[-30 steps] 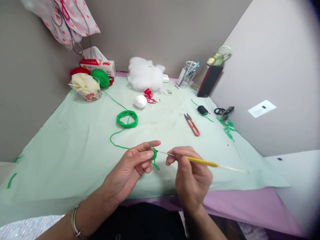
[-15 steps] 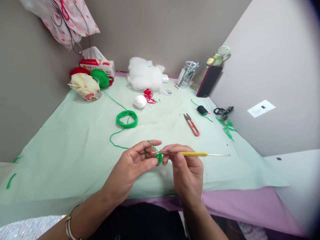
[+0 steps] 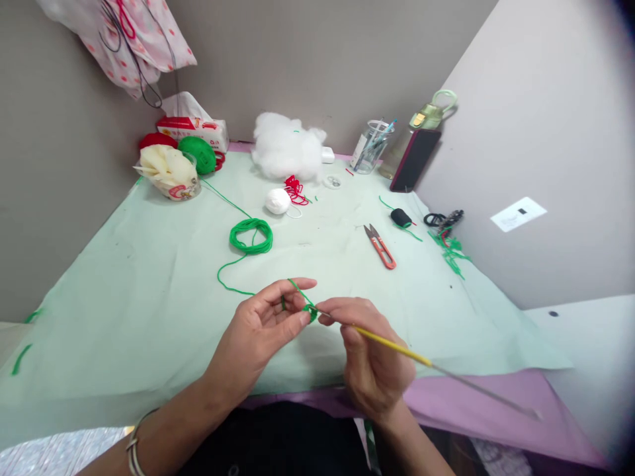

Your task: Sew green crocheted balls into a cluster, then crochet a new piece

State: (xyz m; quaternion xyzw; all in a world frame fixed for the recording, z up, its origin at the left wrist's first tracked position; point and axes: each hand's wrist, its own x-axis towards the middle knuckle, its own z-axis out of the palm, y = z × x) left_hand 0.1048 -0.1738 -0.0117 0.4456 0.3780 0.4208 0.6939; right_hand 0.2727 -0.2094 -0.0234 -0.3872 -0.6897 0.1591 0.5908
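Observation:
Between thumb and fingers, my left hand (image 3: pixel 262 324) pinches a small green crochet piece (image 3: pixel 311 313). Green yarn (image 3: pixel 299 288) runs over its raised index finger down to the piece. My right hand (image 3: pixel 374 350) grips a crochet hook (image 3: pixel 391 344) with a yellow handle and a metal shaft at both ends. The hook's near tip meets the piece; the stitch there is too small to make out. Its other end slants down to the right. Beyond my left hand lies a loose green yarn coil (image 3: pixel 251 237), with a strand leading to my fingers.
Orange thread snips (image 3: pixel 380 247) lie beyond my right hand. Farther back are a white yarn ball (image 3: pixel 277 201), red yarn (image 3: pixel 296 192) and fluffy white stuffing (image 3: pixel 288 147). A phone (image 3: pixel 415 160) leans on a bottle (image 3: pixel 427 118) at right. A tissue pack (image 3: pixel 193 132) stands back left.
My right hand has turned the hook from nearly level to slanting, its far end swinging down toward me. The hook tip has moved from past the piece to its edge. My left hand has barely shifted.

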